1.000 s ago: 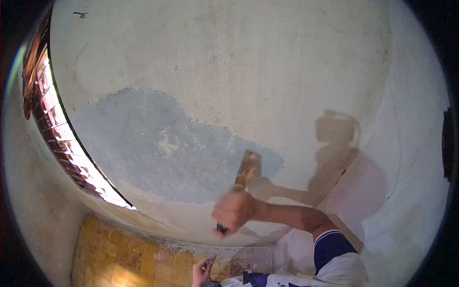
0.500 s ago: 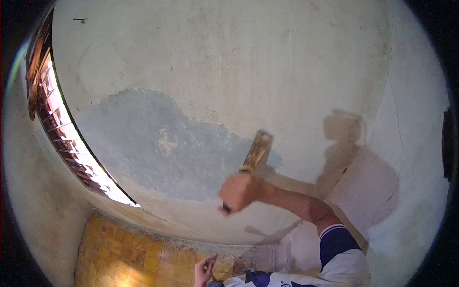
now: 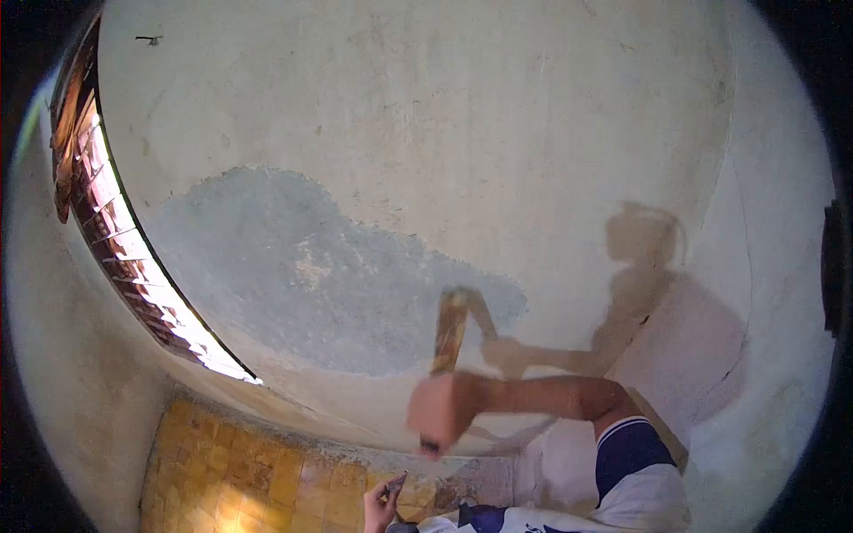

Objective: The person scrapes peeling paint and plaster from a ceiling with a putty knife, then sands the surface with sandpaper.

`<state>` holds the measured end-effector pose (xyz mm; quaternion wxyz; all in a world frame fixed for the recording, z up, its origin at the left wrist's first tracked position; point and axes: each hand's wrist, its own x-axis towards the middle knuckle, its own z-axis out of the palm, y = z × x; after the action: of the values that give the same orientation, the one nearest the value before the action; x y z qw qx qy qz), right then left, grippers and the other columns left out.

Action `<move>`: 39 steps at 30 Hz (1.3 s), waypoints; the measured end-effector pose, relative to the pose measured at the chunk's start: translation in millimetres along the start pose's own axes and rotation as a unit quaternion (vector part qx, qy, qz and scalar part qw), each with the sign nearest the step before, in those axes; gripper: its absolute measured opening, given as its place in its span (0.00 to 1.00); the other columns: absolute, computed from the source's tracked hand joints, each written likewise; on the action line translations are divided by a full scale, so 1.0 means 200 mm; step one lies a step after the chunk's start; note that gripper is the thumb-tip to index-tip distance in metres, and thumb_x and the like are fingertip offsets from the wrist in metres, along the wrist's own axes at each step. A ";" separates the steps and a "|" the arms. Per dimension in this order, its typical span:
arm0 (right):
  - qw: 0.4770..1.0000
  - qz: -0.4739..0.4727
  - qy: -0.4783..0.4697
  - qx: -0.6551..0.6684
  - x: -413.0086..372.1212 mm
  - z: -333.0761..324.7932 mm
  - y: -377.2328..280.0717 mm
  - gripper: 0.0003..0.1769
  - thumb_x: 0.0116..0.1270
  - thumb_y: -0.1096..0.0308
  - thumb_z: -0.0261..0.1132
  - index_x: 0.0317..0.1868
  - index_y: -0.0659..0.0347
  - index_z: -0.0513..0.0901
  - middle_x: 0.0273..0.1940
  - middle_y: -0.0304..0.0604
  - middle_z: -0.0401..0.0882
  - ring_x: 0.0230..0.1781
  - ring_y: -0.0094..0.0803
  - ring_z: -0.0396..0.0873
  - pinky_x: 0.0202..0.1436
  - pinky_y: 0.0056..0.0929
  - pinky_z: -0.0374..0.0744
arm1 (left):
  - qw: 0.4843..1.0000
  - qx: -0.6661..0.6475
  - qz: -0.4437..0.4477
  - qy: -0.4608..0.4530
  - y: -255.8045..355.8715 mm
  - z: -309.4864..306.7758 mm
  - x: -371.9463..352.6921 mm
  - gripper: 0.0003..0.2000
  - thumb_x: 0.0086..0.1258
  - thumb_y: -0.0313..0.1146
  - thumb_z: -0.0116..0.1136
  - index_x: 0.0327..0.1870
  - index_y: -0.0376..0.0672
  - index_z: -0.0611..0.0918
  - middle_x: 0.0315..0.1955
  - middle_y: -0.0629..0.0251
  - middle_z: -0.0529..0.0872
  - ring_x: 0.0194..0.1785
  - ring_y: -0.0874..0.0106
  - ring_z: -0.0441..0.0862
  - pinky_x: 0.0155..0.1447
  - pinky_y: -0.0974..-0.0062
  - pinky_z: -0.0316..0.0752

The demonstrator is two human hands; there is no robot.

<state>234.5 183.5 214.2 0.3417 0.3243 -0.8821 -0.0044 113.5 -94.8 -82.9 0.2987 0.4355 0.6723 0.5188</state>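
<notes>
1. So the right hand (image 3: 442,410) is clenched around the handle of a flat-bladed tool (image 3: 450,330), fingers wrapped right round it. Hand's kinda blurry, but a dark bit of the handle pokes out below the fist.
2. The blade points up, leaning a touch to the right, and it's brownish and scuffed. It's in front of the lower right part of a grey-blue patch (image 3: 267,258) on the pale wall (image 3: 426,98). Can't tell if the tip is actually touching the wall.
3. Left hand (image 3: 379,508) is way down at the bottom edge, well apart from the right one. Its fingers are pinching a small dark object (image 3: 396,482), too small to say what.
4. The patch has a ragged upper edge, with a little paler spot (image 3: 311,266) inside it.
5. A big shadow (image 3: 635,284) of the person falls across the wall and the corner on the right, its arm reaching over near the blade.
6. Over on the left there's a slatted window (image 3: 133,262), super bright, and yellowish floor tiles (image 3: 240,471) are below the wall.
7. The right sleeve (image 3: 633,457) is navy with white stripes at the cuff.
</notes>
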 end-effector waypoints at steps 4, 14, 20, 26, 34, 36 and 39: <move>0.994 0.026 -0.002 -0.108 0.06 -0.15 0.01 0.24 0.56 0.45 0.64 0.16 0.52 0.67 0.16 0.36 0.62 0.15 0.34 0.69 0.20 0.33 0.71 | 0.998 -0.058 -0.034 0.002 0.08 0.00 -0.02 0.12 0.74 0.31 0.56 0.54 0.38 0.83 0.46 0.62 0.87 0.48 0.75 0.82 0.48 0.76 0.77; 0.997 0.027 0.031 -0.069 0.05 -0.09 -0.07 0.24 0.59 0.47 0.61 0.16 0.52 0.65 0.16 0.34 0.63 0.15 0.31 0.68 0.18 0.29 0.69 | 0.996 -0.050 -0.055 0.046 0.16 0.06 -0.01 0.11 0.71 0.23 0.53 0.51 0.33 0.83 0.42 0.61 0.88 0.45 0.77 0.83 0.51 0.77 0.78; 0.993 0.025 0.019 -0.113 0.08 -0.24 0.01 0.22 0.61 0.50 0.61 0.16 0.52 0.67 0.16 0.32 0.64 0.15 0.29 0.67 0.19 0.25 0.67 | 0.997 -0.036 -0.065 0.017 0.13 0.06 0.00 0.12 0.71 0.22 0.53 0.53 0.33 0.82 0.43 0.61 0.87 0.47 0.76 0.82 0.51 0.76 0.77; 0.982 0.062 0.024 -0.178 0.01 -0.26 0.14 0.16 0.50 0.52 0.65 0.17 0.51 0.71 0.17 0.37 0.68 0.17 0.35 0.73 0.22 0.34 0.73 | 0.996 -0.082 -0.045 -0.002 0.06 0.03 -0.02 0.13 0.74 0.33 0.57 0.54 0.38 0.83 0.46 0.64 0.87 0.47 0.76 0.81 0.47 0.77 0.76; 0.996 0.005 -0.012 -0.083 0.00 -0.20 0.11 0.24 0.60 0.44 0.62 0.18 0.52 0.68 0.18 0.36 0.65 0.16 0.34 0.69 0.20 0.32 0.70 | 0.996 -0.084 -0.028 0.017 0.08 0.05 -0.03 0.13 0.73 0.32 0.58 0.54 0.36 0.82 0.45 0.66 0.86 0.44 0.78 0.80 0.47 0.79 0.76; 0.997 0.010 0.019 -0.073 0.04 -0.20 0.03 0.24 0.60 0.43 0.62 0.18 0.52 0.68 0.18 0.36 0.65 0.16 0.33 0.69 0.20 0.32 0.70 | 0.996 -0.076 -0.044 0.012 0.09 0.05 -0.04 0.13 0.73 0.32 0.58 0.54 0.36 0.82 0.45 0.66 0.86 0.44 0.78 0.80 0.47 0.78 0.76; 0.999 -0.027 0.022 -0.028 0.02 -0.04 -0.08 0.24 0.59 0.43 0.62 0.18 0.51 0.68 0.18 0.36 0.65 0.17 0.33 0.69 0.20 0.32 0.70 | 0.995 -0.092 -0.038 0.022 0.17 0.06 0.00 0.13 0.73 0.32 0.58 0.54 0.37 0.82 0.44 0.66 0.86 0.44 0.78 0.80 0.47 0.78 0.77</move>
<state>246.1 169.5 219.3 0.3693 0.3381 -0.8651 -0.0310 132.8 -87.6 -54.0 0.3424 0.3684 0.6443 0.5762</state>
